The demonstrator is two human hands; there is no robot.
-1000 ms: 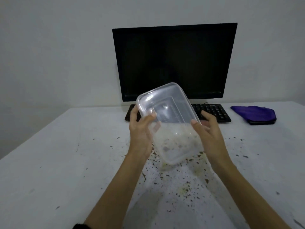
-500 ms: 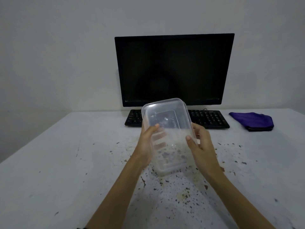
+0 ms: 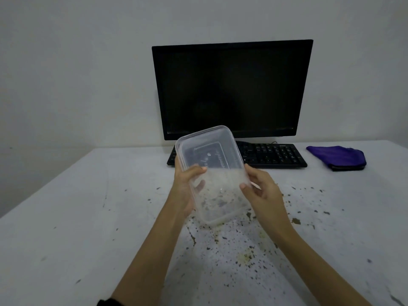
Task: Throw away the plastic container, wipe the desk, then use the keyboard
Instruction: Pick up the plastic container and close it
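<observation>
A clear rectangular plastic container [image 3: 215, 171] hangs tilted above the white desk [image 3: 77, 217], open side toward me, with a few crumbs inside. My left hand [image 3: 184, 186] grips its left wall and my right hand [image 3: 262, 193] grips its right wall. Behind it a black keyboard [image 3: 273, 154] lies on the desk, its left part hidden by the container. A folded purple cloth [image 3: 337, 156] rests at the back right. Dark crumbs and stains [image 3: 238, 246] are scattered over the desk below my hands.
A black monitor [image 3: 231, 87], switched off, stands behind the keyboard against the white wall. The desk's left edge runs diagonally at the left of the view.
Both hands have drawn the container a little toward me and lower in the view, and turned it more upright. My right hand has closed on its right wall.
</observation>
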